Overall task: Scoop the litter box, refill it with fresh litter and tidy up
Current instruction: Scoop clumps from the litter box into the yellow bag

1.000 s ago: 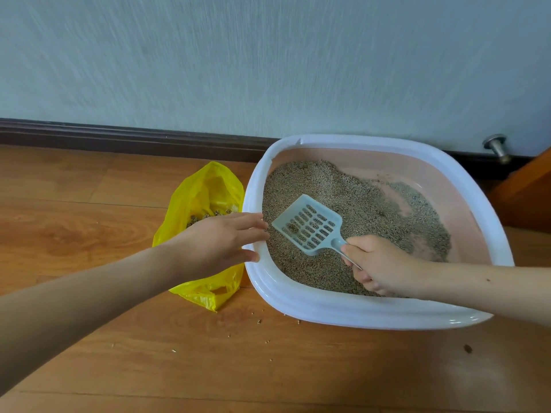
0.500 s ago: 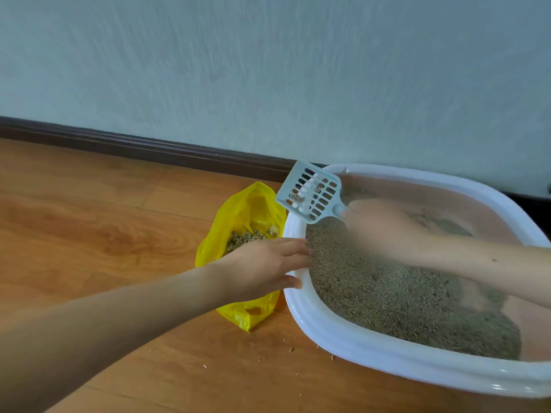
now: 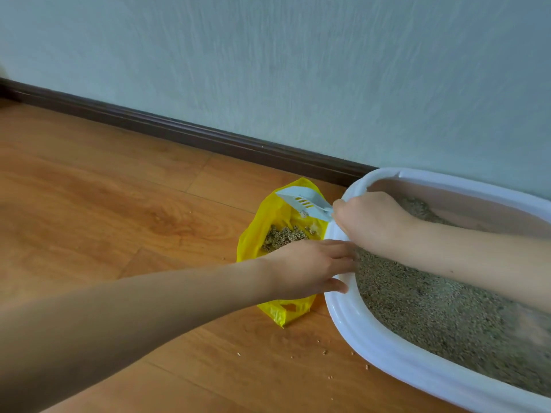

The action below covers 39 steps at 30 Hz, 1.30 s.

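Yellow bag [image 3: 253,236] one, scoop [image 3: 307,202] one, hands two

single head view, looking down-forward from close above floor [image 3: 119,204], facing wall [image 3: 298,70].

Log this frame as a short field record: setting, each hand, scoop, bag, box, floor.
setting: wooden floor beside a pale wall with dark baseboard
right hand: grips the scoop handle, over the box's left rim
scoop: pale blue, slotted, tipped over the bag's opening
yellow bag: open on the floor left of the box, holding clumped litter
left hand: fingers straight, resting on the rim
litter box: white rim, pink inside, grey litter
spill: stray granules on the floor near the box
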Each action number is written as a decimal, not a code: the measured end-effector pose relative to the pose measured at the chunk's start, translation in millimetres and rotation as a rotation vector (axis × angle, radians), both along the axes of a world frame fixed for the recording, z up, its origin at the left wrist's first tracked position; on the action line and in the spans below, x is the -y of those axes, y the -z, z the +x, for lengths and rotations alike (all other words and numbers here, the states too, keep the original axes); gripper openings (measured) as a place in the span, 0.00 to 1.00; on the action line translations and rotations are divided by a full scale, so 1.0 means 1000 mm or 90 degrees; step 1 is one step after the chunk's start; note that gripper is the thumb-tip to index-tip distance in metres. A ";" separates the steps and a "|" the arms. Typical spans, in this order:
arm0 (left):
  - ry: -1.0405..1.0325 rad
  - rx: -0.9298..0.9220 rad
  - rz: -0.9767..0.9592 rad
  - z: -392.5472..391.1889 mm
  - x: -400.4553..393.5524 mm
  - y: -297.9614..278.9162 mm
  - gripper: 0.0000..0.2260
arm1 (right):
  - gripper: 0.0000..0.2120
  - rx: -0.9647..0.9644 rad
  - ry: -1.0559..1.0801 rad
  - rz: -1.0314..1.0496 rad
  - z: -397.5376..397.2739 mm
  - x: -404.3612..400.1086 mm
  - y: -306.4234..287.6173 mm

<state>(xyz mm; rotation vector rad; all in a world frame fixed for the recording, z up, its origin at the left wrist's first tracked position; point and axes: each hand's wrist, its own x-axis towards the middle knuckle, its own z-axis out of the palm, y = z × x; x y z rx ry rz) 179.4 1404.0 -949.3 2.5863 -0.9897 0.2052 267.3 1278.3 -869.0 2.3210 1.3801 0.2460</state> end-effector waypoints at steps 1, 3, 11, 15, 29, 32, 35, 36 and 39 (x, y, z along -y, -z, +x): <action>0.002 0.005 -0.005 0.000 0.000 0.000 0.15 | 0.20 -0.013 -0.004 0.015 0.002 -0.001 0.003; 0.005 0.008 -0.012 0.000 0.000 0.001 0.15 | 0.18 -0.045 0.003 -0.003 0.003 -0.001 0.008; 0.001 -0.015 -0.006 0.001 0.000 0.001 0.15 | 0.21 -0.104 -0.088 0.066 0.006 0.008 0.022; -0.004 0.002 -0.004 0.000 0.000 0.000 0.16 | 0.21 -0.066 -0.075 0.080 0.010 0.014 0.019; 0.000 -0.005 0.031 -0.001 0.001 -0.006 0.17 | 0.09 -0.047 -0.020 0.020 0.017 0.021 0.018; -0.004 -0.013 0.033 -0.001 0.002 -0.008 0.16 | 0.12 -0.180 0.112 0.134 0.016 0.022 0.017; -0.010 -0.027 0.040 -0.001 0.002 -0.008 0.17 | 0.19 -0.461 0.283 0.396 0.021 0.027 0.007; -0.010 -0.031 0.041 -0.001 0.002 -0.008 0.17 | 0.18 -0.541 0.342 0.450 0.022 0.031 0.002; -0.011 -0.031 0.050 0.000 0.001 -0.007 0.17 | 0.15 -0.705 0.440 0.512 0.021 0.053 -0.017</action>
